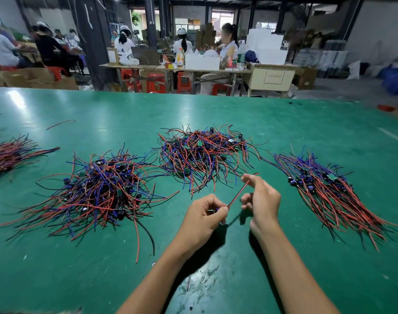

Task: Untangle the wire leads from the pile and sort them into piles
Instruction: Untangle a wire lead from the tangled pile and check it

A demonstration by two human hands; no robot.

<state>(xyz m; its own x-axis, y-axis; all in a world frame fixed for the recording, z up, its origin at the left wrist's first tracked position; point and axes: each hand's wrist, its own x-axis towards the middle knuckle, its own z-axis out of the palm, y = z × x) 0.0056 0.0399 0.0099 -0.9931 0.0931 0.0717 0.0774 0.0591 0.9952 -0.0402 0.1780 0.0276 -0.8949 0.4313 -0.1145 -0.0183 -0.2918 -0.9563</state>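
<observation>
A single red and black wire lead (238, 194) stretches between my hands above the green table (238, 123). My left hand (203, 215) pinches its lower end with curled fingers. My right hand (260, 197) pinches the upper end between thumb and forefinger. A tangled pile of red, blue and black leads (205, 155) lies just beyond my hands. Another tangled pile (98, 189) spreads out to the left. At the right lies a combed-out pile (329, 191) with its leads running the same way.
A further bundle of leads (7, 155) sits at the far left edge, and one stray red wire (61, 123) lies behind it. Beyond the table's far edge, several people sit at workbenches with boxes and red stools.
</observation>
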